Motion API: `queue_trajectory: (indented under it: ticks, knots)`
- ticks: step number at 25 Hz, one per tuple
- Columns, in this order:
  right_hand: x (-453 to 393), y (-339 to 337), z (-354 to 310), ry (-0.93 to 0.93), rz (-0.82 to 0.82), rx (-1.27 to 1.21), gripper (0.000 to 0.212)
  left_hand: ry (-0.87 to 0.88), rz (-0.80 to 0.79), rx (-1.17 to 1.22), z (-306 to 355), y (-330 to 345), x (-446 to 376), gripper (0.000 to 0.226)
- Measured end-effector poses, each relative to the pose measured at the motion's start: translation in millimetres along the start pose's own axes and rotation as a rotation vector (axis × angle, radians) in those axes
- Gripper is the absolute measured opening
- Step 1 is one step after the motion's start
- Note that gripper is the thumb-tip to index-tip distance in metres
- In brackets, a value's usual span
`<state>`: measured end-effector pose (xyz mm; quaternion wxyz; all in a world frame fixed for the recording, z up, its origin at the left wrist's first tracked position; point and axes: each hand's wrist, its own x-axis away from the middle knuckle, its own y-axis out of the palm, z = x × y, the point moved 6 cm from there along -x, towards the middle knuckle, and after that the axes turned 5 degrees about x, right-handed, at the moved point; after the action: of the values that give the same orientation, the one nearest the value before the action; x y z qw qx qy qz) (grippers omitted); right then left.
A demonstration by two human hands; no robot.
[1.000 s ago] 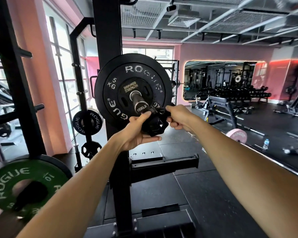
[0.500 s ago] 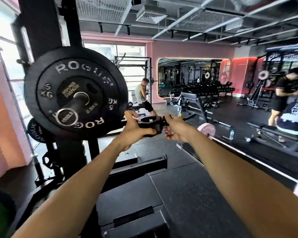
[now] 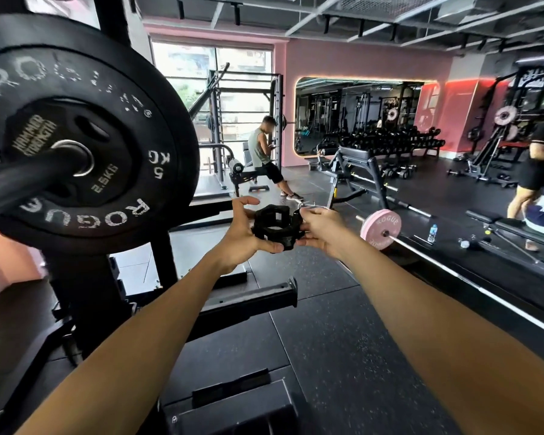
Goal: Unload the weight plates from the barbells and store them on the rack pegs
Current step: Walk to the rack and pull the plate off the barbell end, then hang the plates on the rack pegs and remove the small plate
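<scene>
A black barbell collar [image 3: 277,227] is held between both hands, clear of the bar and to its right. My left hand [image 3: 242,233] cups it from the left and below; my right hand [image 3: 322,229] pinches its right side. At the left, a black 5 kg Rogue plate [image 3: 123,98] sits on the barbell sleeve [image 3: 29,177], with a small 2.5 kg plate [image 3: 44,133] in front of it. The sleeve end runs out of frame at the left. The black rack upright [image 3: 113,17] stands behind the plates.
A safety arm [image 3: 255,298] of the rack juts out below my hands. A second barbell with a pink Rogue plate [image 3: 380,229] lies on the floor to the right, next to a water bottle [image 3: 432,232]. One person sits on a bench [image 3: 264,158]; another stands at far right [image 3: 540,164].
The collar has come off the sleeve end and moved right with both hands. My view has swung right and closer, so the plates now fill the left side.
</scene>
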<state>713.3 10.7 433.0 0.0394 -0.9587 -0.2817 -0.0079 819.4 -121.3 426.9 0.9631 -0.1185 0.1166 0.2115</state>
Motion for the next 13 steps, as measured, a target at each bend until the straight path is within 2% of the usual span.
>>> queue_trajectory:
  ticks: [3,8,13]
  knots:
    - [-57,8,34,0.064,-0.002,0.045,0.011,-0.05,0.007,-0.059,-58,-12,-45,0.097]
    - [-157,25,106,0.218,0.014,0.114,0.02,-0.14,-0.007,-0.13,-161,-29,-124,0.09]
    - [-235,42,188,0.366,0.047,0.159,0.014,-0.248,-0.065,-0.193,-264,-26,-175,0.09]
